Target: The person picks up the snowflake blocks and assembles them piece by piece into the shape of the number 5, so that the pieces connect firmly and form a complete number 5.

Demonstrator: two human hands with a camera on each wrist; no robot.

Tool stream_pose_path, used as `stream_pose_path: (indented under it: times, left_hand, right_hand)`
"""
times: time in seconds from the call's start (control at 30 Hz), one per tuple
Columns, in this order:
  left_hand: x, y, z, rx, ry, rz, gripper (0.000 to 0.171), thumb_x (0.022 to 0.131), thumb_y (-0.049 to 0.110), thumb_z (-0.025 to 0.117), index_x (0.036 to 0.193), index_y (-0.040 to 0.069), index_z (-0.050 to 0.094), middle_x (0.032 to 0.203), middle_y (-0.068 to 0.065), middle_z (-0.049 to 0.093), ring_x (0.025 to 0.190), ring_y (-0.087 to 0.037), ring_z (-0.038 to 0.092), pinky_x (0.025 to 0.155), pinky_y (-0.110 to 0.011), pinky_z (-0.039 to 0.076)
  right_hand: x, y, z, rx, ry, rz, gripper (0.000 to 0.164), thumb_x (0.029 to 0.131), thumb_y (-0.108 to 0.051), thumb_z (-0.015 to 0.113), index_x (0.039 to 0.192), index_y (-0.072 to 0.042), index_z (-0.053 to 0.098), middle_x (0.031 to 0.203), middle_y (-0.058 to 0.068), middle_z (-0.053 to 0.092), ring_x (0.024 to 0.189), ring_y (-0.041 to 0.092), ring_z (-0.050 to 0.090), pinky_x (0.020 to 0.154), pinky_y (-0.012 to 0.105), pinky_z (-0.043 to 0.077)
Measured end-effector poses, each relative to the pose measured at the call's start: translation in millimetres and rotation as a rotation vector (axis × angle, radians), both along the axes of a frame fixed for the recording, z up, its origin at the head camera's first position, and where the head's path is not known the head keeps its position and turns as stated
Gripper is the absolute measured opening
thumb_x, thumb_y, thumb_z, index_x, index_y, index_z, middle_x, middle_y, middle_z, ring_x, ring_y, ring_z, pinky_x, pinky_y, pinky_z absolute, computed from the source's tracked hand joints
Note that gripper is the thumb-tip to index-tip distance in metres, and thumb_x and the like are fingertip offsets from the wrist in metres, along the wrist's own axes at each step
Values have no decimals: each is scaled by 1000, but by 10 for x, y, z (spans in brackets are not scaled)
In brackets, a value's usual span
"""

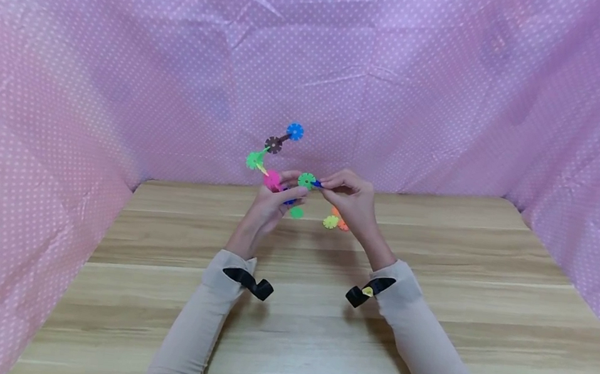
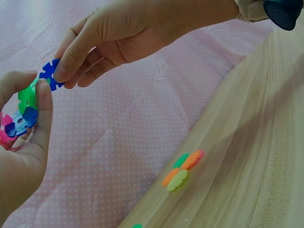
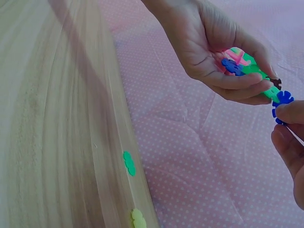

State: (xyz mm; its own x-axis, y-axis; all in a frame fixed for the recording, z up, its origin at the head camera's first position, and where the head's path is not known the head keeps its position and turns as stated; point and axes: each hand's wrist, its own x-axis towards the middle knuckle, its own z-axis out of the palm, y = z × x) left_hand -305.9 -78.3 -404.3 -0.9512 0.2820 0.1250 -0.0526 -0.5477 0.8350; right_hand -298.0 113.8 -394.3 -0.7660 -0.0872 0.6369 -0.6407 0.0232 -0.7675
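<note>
A wood-grain counter [image 1: 290,344] stretches before pink cloth [image 1: 347,86] dotted with white. Loose discs [image 1: 331,222] in yellow, orange and green lie toward its far edge. The left hand [image 1: 270,209] covers part of the disc chain [image 1: 273,144], and whether the blue disc [image 2: 50,75] is fully slotted is hard to tell. Left fingers hold the chain near its green disc [image 1: 306,180]; the right hand [image 1: 354,200] pinches the blue disc at the green one's edge, above the counter.

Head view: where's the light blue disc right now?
In the head view, the light blue disc is just left of centre, above the left hand, topping the linked chain beside a brown disc.
</note>
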Motion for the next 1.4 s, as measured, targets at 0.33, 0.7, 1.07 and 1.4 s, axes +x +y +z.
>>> stream_pose_path:
  times: [0.33, 0.7, 1.07, 1.4]
  left_hand:
    - [25, 59, -8, -88, -25, 110, 26, 93, -10, 63, 97, 14, 71, 84, 4, 72, 73, -8, 66, 69, -22, 59]
    - [53, 6, -37, -210, -21, 185, 17, 93, 0, 69, 89, 17, 72, 85, 4, 72, 80, -9, 69, 82, -27, 61]
    - [55, -54, -52, -258, -41, 152, 25, 90, -8, 67, 89, 17, 70, 82, 4, 69, 77, -8, 66, 80, -25, 60]
    - [33, -117, -25, -342, -22, 76, 22, 90, -7, 68, 93, 16, 70, 88, 1, 66, 77, -10, 66, 75, -21, 60]
  right_hand:
    - [14, -54, -21, 7, -23, -1, 6, 82, 16, 74, 86, 12, 73, 93, 33, 68, 85, 4, 66, 76, 19, 60]
    - [34, 47, -25, 234, -160, 61, 13, 87, 1, 78, 99, 5, 74, 101, 23, 74, 87, 18, 71, 76, 26, 62]
    - [-93, 405, -57, 425, -431, 142, 26, 90, -2, 75, 114, 6, 70, 102, 24, 71, 85, 15, 66, 74, 19, 57]
    - [-129, 692, -225, 615, -513, 103, 28, 91, -5, 75, 115, 6, 70, 98, 21, 73, 86, 22, 68, 81, 41, 61]
